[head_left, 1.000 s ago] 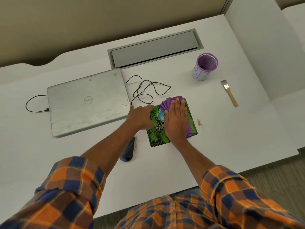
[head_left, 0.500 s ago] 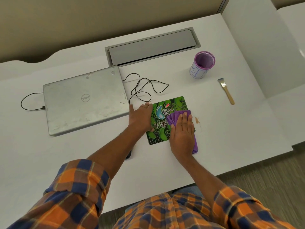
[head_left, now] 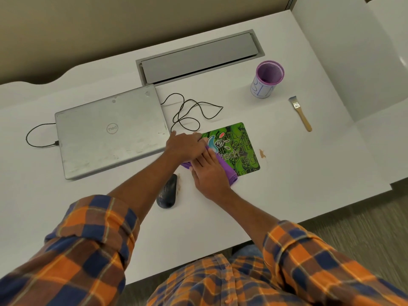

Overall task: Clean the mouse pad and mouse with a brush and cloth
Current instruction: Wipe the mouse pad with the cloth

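The white worktop (head_left: pixel 309 173) carries a green mouse pad (head_left: pixel 240 146) near its middle. From the pad, a closed silver laptop (head_left: pixel 110 131) lies at 9 o'clock, a looped black cable (head_left: pixel 189 111) at 11, a purple-rimmed cup (head_left: pixel 267 80) at 1, a brush (head_left: pixel 301 114) at 2, and a dark mouse (head_left: pixel 169 192) at 7. A brown smear (head_left: pixel 262 153) sits just beside the pad at 3. A purple cloth (head_left: pixel 230 176) overhangs the pad's near edge.

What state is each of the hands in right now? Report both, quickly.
Left hand: open, pressing flat on the mouse pad at its left edge.
Right hand: open, fingers straight, pressing the purple cloth onto the mouse pad.
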A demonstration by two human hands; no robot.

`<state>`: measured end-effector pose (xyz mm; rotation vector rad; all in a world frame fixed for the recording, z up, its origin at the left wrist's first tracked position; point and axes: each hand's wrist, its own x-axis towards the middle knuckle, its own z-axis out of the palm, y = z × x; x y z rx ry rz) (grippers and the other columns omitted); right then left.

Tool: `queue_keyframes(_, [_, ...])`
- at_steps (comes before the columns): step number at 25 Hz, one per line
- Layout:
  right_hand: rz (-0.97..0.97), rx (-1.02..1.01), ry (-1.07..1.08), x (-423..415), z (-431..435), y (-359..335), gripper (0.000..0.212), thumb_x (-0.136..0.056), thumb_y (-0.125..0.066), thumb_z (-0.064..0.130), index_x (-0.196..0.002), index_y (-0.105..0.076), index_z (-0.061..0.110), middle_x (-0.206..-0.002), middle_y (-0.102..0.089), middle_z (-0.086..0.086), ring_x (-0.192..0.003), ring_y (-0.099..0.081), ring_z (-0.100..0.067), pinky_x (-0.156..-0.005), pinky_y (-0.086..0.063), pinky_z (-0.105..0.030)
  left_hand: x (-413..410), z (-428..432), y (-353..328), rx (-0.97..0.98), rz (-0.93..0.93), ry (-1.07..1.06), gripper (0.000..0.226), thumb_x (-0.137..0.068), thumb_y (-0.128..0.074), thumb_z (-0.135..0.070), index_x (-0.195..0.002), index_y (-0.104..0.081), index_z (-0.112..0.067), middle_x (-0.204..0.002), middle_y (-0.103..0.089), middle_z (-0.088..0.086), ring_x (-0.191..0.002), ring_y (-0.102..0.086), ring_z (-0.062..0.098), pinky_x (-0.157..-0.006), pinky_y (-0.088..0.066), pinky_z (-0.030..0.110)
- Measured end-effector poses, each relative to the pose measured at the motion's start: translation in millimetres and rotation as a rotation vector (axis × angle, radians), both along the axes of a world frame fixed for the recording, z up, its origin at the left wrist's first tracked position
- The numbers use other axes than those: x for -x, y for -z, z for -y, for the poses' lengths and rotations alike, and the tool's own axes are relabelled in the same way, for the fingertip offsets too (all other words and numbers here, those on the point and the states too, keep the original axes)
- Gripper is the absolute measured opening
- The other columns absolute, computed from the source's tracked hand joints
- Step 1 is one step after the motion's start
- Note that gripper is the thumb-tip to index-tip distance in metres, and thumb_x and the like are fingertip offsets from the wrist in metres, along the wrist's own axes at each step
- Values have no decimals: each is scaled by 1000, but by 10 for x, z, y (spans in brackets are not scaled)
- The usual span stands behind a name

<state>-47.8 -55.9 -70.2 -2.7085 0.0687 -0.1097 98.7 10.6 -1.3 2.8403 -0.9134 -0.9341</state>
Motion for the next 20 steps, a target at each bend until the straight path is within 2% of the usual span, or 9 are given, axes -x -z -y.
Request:
queue_keyframes(4, [41, 46, -30, 250, 2, 61, 54, -113, -51, 27, -161, -47, 3, -169, -45, -18, -162, -33, -33, -132, -28, -50, 105, -38, 74, 12, 25, 3, 54, -111, -28, -47, -159, -41, -26, -151, -61, 9, -136, -59, 32, -128, -18, 59])
queue_keyframes(6, [42, 76, -54, 458, -3, 117, 57, -114, -48, 31, -164, -42, 4, -173, -37, -16, -164, -28, -31, -132, -28, -51, 125, -62, 88, 10, 18, 24, 59, -109, -33, -43, -166, -31, -26, -168, -43, 6, -149, -48, 29, -131, -12, 60])
queue_keyframes(8, [17, 107, -38, 629, 21, 153, 59, -116, -44, 33, -167, -36, 6, -177, -30, -12, -167, -21, -29, -132, -28, -51, 142, -100, 107, -5, 17, 51, 65, -108, -36, -43, -170, -22, -25, -177, -28, 3, -157, -38, 26, -132, -7, 60])
queue_keyframes(12, [-52, 169, 120, 650, 220, 119, 61, -117, -39, 35, -170, -27, 8, -179, -23, -10, -168, -14, -29, -134, -22, -52, 178, -129, 121, -23, 52, 101, 72, -108, -39, -43, -172, -13, -22, -180, -18, 3, -162, -29, 23, -133, -6, 60])
queue_keyframes(16, [-140, 174, 277, 283, 493, 30, 62, -118, -34, 35, -171, -21, 8, -181, -18, -10, -169, -9, -29, -135, -16, -50, 225, -164, 141, -17, 65, 124, 79, -106, -44, -42, -173, -7, -20, -181, -13, 4, -166, -17, 21, -133, -5, 61])
queue_keyframes(18, [-171, 162, 337, 120, 646, -14, 62, -118, -33, 34, -171, -20, 7, -181, -17, -10, -169, -9, -29, -135, -16, -50, 235, -163, 153, -19, 72, 131, 86, -105, -46, -54, -173, -6, -19, -181, -13, 4, -166, -16, 22, -133, -4, 62])
queue_keyframes(20, [-194, 172, 361, 66, 742, -22, 63, -118, -31, 35, -172, -18, 6, -181, -16, -11, -169, -9, -30, -135, -15, -50, 247, -149, 165, -39, 79, 133, 102, -98, -49, -73, -173, -5, -19, -181, -11, 5, -166, -15, 22, -132, -1, 62])
